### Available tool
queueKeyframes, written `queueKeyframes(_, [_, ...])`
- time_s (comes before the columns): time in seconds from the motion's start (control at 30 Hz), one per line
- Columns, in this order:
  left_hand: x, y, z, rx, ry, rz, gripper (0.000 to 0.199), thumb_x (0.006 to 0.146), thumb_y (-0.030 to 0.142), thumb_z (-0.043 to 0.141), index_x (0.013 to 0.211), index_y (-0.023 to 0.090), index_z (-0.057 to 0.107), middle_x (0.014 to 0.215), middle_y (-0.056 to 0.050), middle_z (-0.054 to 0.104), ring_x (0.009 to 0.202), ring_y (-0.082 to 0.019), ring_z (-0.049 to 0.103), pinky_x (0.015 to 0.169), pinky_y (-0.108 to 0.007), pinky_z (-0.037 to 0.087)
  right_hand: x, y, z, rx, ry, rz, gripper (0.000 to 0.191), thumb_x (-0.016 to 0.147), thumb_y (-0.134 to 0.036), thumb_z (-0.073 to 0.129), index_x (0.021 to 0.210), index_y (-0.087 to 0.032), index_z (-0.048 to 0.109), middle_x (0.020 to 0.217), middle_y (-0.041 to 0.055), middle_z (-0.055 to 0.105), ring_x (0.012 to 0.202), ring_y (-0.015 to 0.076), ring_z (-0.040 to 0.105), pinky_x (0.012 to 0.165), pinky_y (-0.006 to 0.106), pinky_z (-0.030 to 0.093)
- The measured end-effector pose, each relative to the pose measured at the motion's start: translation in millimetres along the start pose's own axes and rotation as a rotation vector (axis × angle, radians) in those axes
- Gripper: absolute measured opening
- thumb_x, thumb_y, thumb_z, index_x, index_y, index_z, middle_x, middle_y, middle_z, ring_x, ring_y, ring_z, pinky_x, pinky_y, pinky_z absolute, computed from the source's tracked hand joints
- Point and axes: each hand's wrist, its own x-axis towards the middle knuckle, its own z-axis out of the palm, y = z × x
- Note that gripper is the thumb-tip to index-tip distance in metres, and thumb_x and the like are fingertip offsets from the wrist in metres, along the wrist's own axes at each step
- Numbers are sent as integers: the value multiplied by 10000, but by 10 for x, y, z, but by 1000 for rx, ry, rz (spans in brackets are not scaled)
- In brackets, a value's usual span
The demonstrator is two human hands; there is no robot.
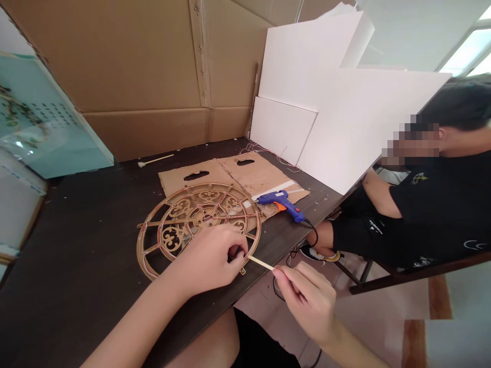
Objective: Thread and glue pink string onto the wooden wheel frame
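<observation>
A round openwork frame [159, 225] with scroll patterns and thin wires along its ribs lies on the dark table, partly over a cardboard sheet. My left hand [220, 253] rests over its near right part, fingers curled at the rim; whatever they pinch is too hidden to name. Between thumb and fingers, my right hand [307, 294] holds a thin pale stick [261, 263], whose far end meets the rim beside my left fingertips. Just right of the frame, a blue glue gun [282, 202] with an orange trigger lies on its side.
The flattened cardboard sheet [253, 176] has two slots. Another stick [157, 160] lies farther back. Brown cardboard [153, 61] and white boards [330, 112] stand behind. Thin wires lie near the boards. A cord hangs over the table's right edge. A person in black [433, 204] sits at right.
</observation>
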Motion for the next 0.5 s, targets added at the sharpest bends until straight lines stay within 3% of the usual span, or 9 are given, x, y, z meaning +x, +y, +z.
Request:
queueKeyframes(0.33, [9,31,-7,7,0,0,120,819,205,602,761,238,702,749,15,617,715,-151,556,664,-307,371,-29,-33,17,135,14,139,121,988,-78,661,953,-146,754,673,-4,565,553,103,493,541,232,441])
queueKeyframes(0.5, [0,34,-9,15,-1,8,115,832,209,601,792,240,704,745,14,606,725,-159,551,675,-311,364,64,15,7,133,-70,235,288,1022,-160,620,736,-169,651,611,-37,454,530,94,427,507,235,358])
